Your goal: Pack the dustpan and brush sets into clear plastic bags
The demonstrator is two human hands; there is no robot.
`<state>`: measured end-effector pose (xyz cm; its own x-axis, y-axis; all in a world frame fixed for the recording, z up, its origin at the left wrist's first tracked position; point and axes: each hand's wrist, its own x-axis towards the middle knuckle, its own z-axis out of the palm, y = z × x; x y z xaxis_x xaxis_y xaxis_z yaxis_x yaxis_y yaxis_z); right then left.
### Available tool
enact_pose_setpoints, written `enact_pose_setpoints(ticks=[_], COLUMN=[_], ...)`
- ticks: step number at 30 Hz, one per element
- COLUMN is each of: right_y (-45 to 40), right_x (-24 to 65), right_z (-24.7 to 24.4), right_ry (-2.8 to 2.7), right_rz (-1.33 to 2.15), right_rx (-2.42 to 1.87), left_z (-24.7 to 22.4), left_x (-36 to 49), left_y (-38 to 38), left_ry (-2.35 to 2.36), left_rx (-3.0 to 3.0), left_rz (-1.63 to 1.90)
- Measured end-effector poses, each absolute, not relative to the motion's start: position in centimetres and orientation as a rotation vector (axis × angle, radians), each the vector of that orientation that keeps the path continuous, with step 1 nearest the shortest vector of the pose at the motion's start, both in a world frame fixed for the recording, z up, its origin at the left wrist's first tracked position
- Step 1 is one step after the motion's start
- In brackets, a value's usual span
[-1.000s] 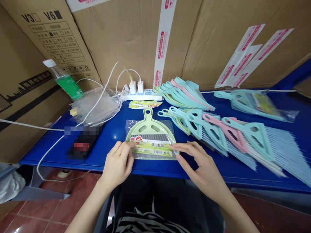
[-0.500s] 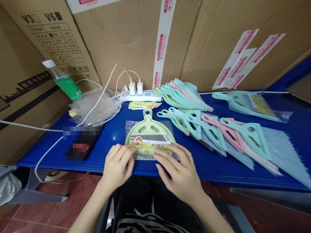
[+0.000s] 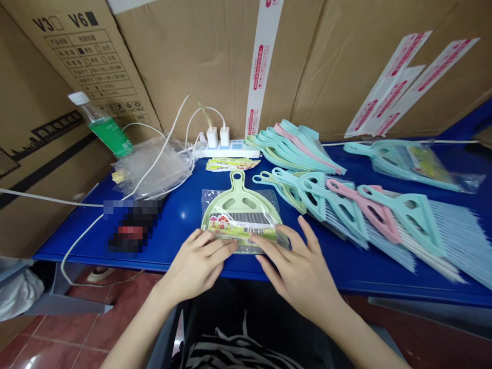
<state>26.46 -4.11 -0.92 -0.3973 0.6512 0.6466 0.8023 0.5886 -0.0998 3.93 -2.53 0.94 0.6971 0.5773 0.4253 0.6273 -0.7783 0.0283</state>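
A light green dustpan (image 3: 237, 190) lies flat in front of me, its handle ring pointing away. Its wide part sits in a clear plastic bag (image 3: 273, 201) with a grey-bristled brush (image 3: 242, 217) and a printed card (image 3: 251, 230) showing red mushrooms. My left hand (image 3: 200, 261) rests on the bag's lower left edge, fingers laid over it and thumb apart. On the lower right lies my right hand (image 3: 302, 266), fingers spread, with the index tip touching the card. Neither hand grips anything that I can see.
Loose brushes (image 3: 361, 210) in green, blue and pink fan out at right, before stacked dustpans (image 3: 295, 148). A bagged blue set (image 3: 407, 159) lies far right. Printed cards (image 3: 230, 164), a power strip (image 3: 230, 149), clear bags (image 3: 154, 166), cables and a bottle (image 3: 109, 130) stand behind.
My right hand's fingers have spread and one lifts off the bag. My left fingers have slid right along its lower edge. The whole view has shifted slightly.
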Motion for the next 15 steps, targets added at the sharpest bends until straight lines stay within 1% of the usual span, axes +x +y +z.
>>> enact_pose_setpoints(ticks=[4, 10, 15], right_y=[-4.0, -3.5, -2.7], right_x=[28.2, 30.2, 30.3], right_z=[-0.6, 0.7, 2.3], right_ry=[-2.199, -2.351, -2.482], right_rz=[-0.414, -0.641, -0.734], right_rx=[-1.163, -1.07, -0.975], left_z=[1.0, 1.1, 1.1], left_x=[4.0, 4.0, 4.0], left_y=[-2.5, -2.6, -2.6], left_ry=[-1.025, -1.032, -1.023], left_rx=[-2.796, -2.811, -2.81], left_rz=[-0.611, -0.581, -0.618])
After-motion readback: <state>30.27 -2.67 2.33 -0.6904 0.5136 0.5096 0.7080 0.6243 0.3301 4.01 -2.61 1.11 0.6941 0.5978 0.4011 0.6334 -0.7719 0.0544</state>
